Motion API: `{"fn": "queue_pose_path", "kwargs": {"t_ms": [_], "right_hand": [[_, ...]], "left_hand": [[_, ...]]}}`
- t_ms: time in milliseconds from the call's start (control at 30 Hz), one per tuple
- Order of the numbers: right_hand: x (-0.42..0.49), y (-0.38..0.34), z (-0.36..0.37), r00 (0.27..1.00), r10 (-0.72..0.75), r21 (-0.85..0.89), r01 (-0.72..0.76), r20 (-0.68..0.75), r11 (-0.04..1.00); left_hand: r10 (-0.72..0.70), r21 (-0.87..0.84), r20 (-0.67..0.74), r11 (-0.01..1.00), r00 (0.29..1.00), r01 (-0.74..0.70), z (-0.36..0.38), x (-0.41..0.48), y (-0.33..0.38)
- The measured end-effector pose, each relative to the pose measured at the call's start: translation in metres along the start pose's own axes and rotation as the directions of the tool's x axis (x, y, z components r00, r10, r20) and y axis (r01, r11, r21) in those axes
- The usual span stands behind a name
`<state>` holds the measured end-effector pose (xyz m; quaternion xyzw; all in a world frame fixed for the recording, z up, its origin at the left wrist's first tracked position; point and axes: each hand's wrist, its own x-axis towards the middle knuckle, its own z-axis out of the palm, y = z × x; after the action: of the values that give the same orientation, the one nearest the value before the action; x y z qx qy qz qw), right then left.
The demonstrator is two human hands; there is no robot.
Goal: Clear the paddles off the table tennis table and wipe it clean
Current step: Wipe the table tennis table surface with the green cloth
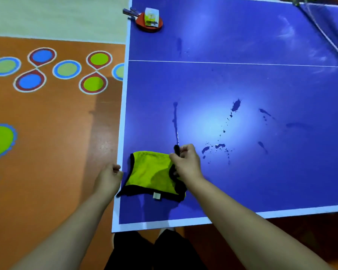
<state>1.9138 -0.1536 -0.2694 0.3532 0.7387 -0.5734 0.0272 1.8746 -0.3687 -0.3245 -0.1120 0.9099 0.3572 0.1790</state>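
Pinching the cloth (pixel 151 172), right hand (pixel 186 162); left hand (pixel 109 177) perhaps touching opposite corner.

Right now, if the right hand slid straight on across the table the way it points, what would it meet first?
Most likely the long dark wet streak just beyond the right hand, which grips the yellow-green cloth with black trim; its exact heading is hard to judge.

right hand (pixel 185 164) pinching cloth (pixel 152 172), wet table (pixel 261 84)
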Motion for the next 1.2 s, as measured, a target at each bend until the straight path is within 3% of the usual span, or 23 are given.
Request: {"fn": "queue_pose_path", "kwargs": {"t_ms": [100,167,200,267,333,400,567,667,900,1067,1200], "right_hand": [[-0.006,-0.004,0.050,0.976,-0.008,0.067,-0.007,0.217,0.998],[-0.004,0.004,0.067,0.968,-0.110,-0.218,0.161,0.227,0.963],[-0.001,0.012,0.070,0.955,-0.193,-0.393,0.270,0.226,0.879],[0.004,0.029,0.073,0.893,-0.290,-0.655,0.450,0.344,0.607],[0.006,0.046,0.079,0.811,-0.265,-0.769,0.581,0.521,0.266],[0.010,0.063,0.090,0.771,-0.217,-0.775,0.626,0.599,0.084],[0.005,0.090,0.104,0.776,-0.331,-0.814,0.579,0.537,0.039],[-0.024,0.104,0.109,0.762,-0.375,-0.806,0.589,0.528,0.063],[-0.104,0.136,0.138,0.722,-0.329,-0.754,0.655,0.609,0.042],[-0.060,0.110,0.137,0.623,-0.332,-0.670,0.742,0.708,-0.037],[-0.008,0.077,0.154,0.644,-0.334,-0.691,0.723,0.688,-0.030]], "left_hand": [[-0.002,-0.023,-0.014,1.000,1.000,0.002,-0.015,0.001,-0.016],[0.007,-0.066,-0.024,0.998,1.000,-0.009,-0.023,0.002,-0.025],[0.019,-0.083,-0.030,0.996,0.999,-0.022,-0.027,0.003,-0.029],[0.047,-0.095,-0.039,0.994,0.998,-0.050,-0.032,0.005,-0.037],[0.072,-0.096,-0.029,0.993,0.997,-0.075,-0.035,0.008,-0.043],[0.087,-0.098,-0.013,0.991,0.996,-0.088,-0.037,0.012,-0.049],[0.137,-0.108,0.051,0.985,0.989,-0.131,-0.041,0.019,-0.069],[0.142,-0.124,0.121,0.984,0.982,-0.127,-0.045,0.022,-0.080],[0.123,-0.131,0.199,0.987,0.972,-0.098,-0.060,0.035,-0.095],[0.135,-0.129,0.197,0.985,0.971,-0.111,-0.067,0.049,-0.087],[0.160,-0.100,0.180,0.985,0.971,-0.143,-0.066,0.065,-0.078]]}}
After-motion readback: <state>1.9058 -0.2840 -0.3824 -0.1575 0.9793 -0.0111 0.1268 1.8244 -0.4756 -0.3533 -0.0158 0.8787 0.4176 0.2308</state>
